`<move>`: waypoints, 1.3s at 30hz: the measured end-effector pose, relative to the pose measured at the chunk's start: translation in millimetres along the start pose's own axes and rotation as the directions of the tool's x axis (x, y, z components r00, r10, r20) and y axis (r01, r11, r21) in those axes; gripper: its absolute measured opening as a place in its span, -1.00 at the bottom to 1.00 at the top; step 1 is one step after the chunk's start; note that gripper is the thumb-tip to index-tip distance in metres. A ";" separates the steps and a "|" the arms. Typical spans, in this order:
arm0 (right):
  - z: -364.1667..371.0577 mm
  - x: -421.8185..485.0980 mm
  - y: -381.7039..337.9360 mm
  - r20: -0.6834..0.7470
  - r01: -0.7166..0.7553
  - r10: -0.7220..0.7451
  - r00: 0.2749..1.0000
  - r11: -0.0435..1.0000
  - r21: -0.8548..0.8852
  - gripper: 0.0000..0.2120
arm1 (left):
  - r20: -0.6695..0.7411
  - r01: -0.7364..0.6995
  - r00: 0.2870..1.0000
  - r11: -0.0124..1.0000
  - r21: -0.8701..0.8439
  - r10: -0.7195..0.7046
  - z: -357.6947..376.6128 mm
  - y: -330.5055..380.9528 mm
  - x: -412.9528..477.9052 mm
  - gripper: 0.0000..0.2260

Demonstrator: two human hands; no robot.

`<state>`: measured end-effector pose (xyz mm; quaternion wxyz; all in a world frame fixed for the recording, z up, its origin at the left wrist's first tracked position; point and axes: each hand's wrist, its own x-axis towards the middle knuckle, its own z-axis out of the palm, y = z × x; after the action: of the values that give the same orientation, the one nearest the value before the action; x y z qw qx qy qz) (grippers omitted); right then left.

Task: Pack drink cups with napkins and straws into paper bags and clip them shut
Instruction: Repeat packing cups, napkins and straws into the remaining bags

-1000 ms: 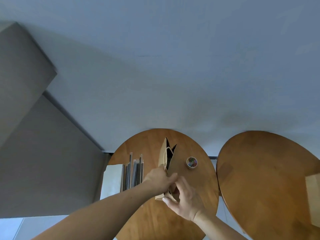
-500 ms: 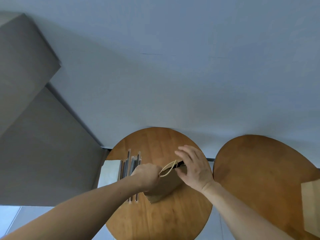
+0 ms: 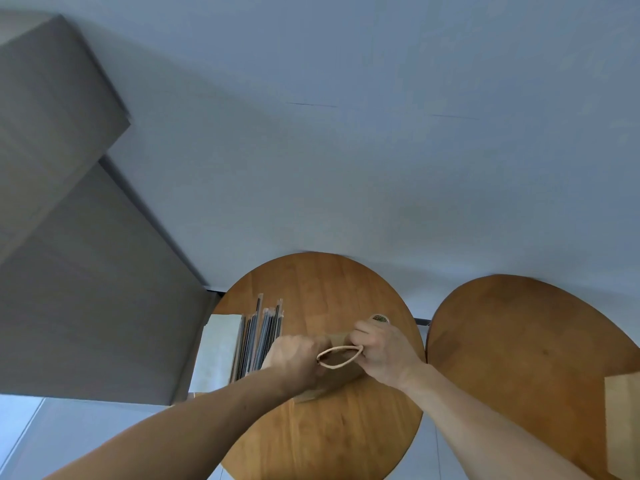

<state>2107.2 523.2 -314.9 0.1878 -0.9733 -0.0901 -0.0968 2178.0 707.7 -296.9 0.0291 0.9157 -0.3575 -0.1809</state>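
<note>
A brown paper bag (image 3: 337,370) stands on the round wooden table (image 3: 322,296), its looped handle (image 3: 339,356) lying across the top. My left hand (image 3: 294,362) grips the bag's top edge at the left end. My right hand (image 3: 382,351) grips the top edge at the right end, fingers curled over it. What is inside the bag is hidden. Several wrapped straws (image 3: 259,341) lie just left of the bag. A small round tub of coloured clips (image 3: 380,318) peeks out behind my right hand.
A white stack, perhaps napkins (image 3: 218,355), lies at the table's left edge beside the straws. A second round wooden table (image 3: 519,341) stands to the right, with another brown paper bag (image 3: 623,420) at the frame's right edge. A grey wall rises behind.
The bag's mouth went from gaping open to pressed flat. My right hand moved from the near side, up over the top, then curled onto the right end of the edge.
</note>
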 end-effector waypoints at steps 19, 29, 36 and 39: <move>-26.1 3.8 26.6 0.306 -0.349 0.231 0.924 0.838 0.420 -0.66 | -0.338 -0.361 0.895 0.917 -0.169 0.291 4.3 -19.2 21.7 -0.78; 23.4 26.5 131.3 0.423 -0.714 0.623 0.658 0.695 0.085 -0.75 | -0.245 -0.251 0.956 0.879 -0.405 0.160 -4.7 -29.5 51.9 -0.71; 93.6 18.1 167.4 0.580 -0.403 0.471 0.665 0.880 -0.252 -0.76 | -0.232 -0.379 0.918 0.881 -0.282 0.321 11.7 -32.9 40.8 -0.89; 115.9 14.1 177.4 0.571 -0.389 0.474 0.670 0.880 -0.274 -0.76 | -0.319 -0.460 0.869 0.855 -0.240 0.378 19.2 -32.7 33.4 -0.98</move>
<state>2176.3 407.5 -479.2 0.1017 -0.9525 0.0926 0.2716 2215.0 711.2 -331.1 0.2575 0.8142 -0.5103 -0.1017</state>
